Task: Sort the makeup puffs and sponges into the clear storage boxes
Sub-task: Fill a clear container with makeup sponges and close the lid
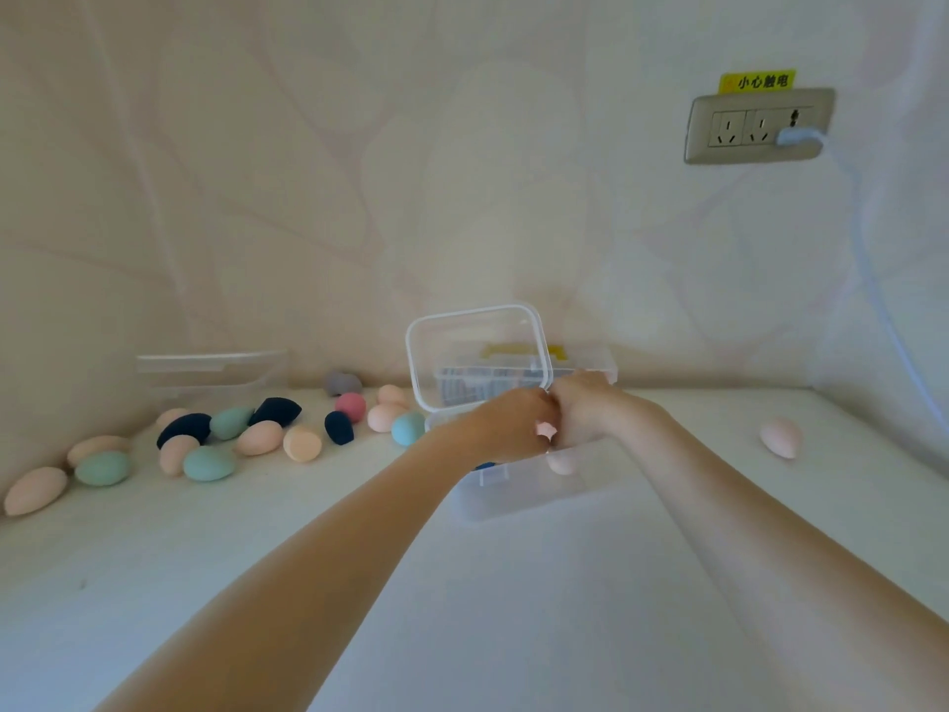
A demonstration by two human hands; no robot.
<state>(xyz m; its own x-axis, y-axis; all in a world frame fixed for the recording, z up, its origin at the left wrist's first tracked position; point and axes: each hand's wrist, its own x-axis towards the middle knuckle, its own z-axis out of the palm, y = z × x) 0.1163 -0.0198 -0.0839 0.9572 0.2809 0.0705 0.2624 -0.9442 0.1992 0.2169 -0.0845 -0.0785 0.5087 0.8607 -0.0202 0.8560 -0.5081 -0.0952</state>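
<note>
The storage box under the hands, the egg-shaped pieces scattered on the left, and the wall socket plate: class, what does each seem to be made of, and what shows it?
Storage box: likely clear, glossy plastic; its contents show through the walls and raised lid.
Egg-shaped pieces: probably soft foam sponge; matte, no shine.
Socket plate: brushed metallic look, possibly metal or coated plastic.

Head camera looks forward and down, close over the white tabletop (257, 583), facing the wall (308, 172).
</note>
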